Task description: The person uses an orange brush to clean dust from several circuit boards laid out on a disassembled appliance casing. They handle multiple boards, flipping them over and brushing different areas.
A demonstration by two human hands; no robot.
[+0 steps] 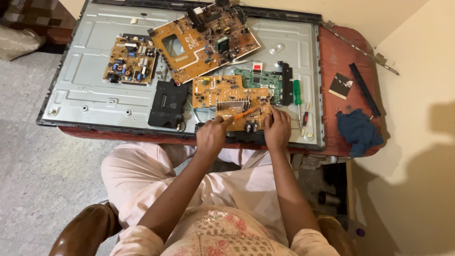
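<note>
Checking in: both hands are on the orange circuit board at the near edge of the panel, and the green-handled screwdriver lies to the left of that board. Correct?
Not quite. In the head view the green-handled screwdriver lies to the right of the orange circuit board, not the left. The rest holds: the left hand and right hand are both on that board at the near edge of the panel.

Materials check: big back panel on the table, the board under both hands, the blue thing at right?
Back panel: looks like stamped sheet metal, dull grey with pressed ribs. Board under left hand and right hand: tan, matte, probably phenolic laminate. Blue thing: crumpled, soft folds, likely cloth.
</note>
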